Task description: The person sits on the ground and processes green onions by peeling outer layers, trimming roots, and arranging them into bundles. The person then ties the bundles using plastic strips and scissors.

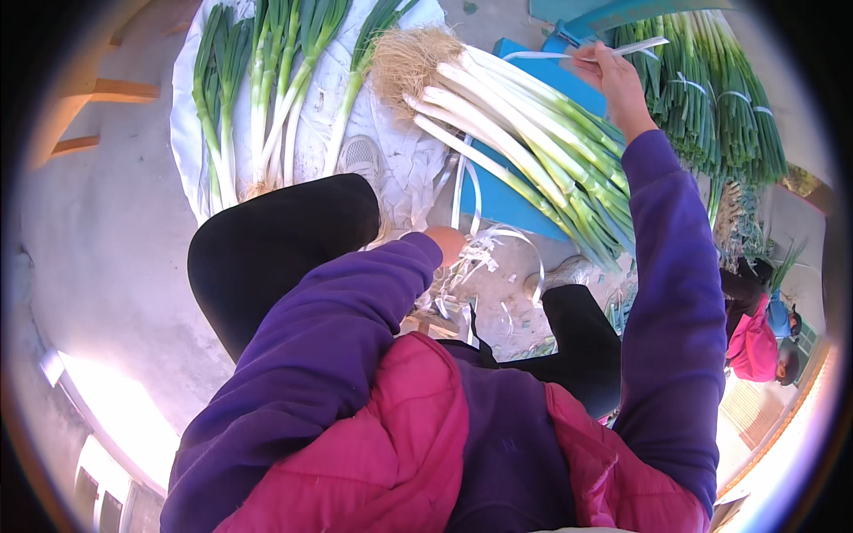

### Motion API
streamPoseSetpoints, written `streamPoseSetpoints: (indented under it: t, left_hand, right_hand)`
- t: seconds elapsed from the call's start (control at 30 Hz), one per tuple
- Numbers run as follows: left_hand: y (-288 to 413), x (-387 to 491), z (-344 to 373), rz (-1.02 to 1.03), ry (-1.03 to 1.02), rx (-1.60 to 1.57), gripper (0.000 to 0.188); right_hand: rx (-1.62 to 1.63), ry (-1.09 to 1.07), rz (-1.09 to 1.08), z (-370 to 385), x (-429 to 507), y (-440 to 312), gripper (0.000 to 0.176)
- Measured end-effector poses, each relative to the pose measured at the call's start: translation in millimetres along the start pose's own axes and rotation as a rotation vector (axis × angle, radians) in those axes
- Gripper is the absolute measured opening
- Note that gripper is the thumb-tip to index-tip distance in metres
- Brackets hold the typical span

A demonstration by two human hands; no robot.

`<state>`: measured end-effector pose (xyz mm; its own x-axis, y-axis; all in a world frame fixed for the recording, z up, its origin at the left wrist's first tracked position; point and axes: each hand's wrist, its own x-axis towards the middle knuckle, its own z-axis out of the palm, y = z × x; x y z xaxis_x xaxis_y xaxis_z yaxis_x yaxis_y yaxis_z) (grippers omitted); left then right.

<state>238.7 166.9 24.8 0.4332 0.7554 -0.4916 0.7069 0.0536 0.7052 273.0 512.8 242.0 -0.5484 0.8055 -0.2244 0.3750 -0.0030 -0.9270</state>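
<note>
A bunch of long green onions, roots to the upper left and green tops to the lower right, lies across a blue board or stool. Past its far side reaches my right hand, its fingers closed on a white plastic tie strip that runs left beyond the bunch. My left hand is low in front of me, near the white strips hanging at the blue board's near edge; its fingers are hidden, so its grip cannot be made out.
Loose green onions lie on a white sheet at the left. Tied bundles are piled at the upper right. Strip scraps litter the floor between my feet. A wooden frame stands far left; other people are at the right.
</note>
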Motion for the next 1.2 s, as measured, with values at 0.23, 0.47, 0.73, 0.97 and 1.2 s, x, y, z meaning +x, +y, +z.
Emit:
streamPoseSetpoints:
  t: [0.23,0.47,0.73,0.97,1.2]
  left_hand:
    - [-6.9,-29.8,-33.5,-0.226,0.362,-0.111,0.017]
    - [-22.0,-79.3,-97.2,-0.401,0.368,-0.058,0.016]
    - [25.7,-124.7,-118.6,-0.257,0.62,-0.495,0.015]
    - [50.2,-113.1,-113.9,-0.375,0.74,-0.934,0.025]
    - [65.4,-91.4,-103.2,-0.47,0.666,-1.463,0.026]
  right_hand:
    - [-0.064,0.022,-0.08,50.5,-24.6,1.9,0.037]
    - [0.078,0.067,-0.082,44.9,-46.6,-15.1,0.034]
    - [-0.067,0.143,-0.108,63.4,-59.4,1.5,0.03]
    - [-0.552,0.199,-0.226,69.3,-54.7,2.0,0.033]
    - [-0.41,0.142,-0.286,66.0,-32.9,-9.8,0.034]
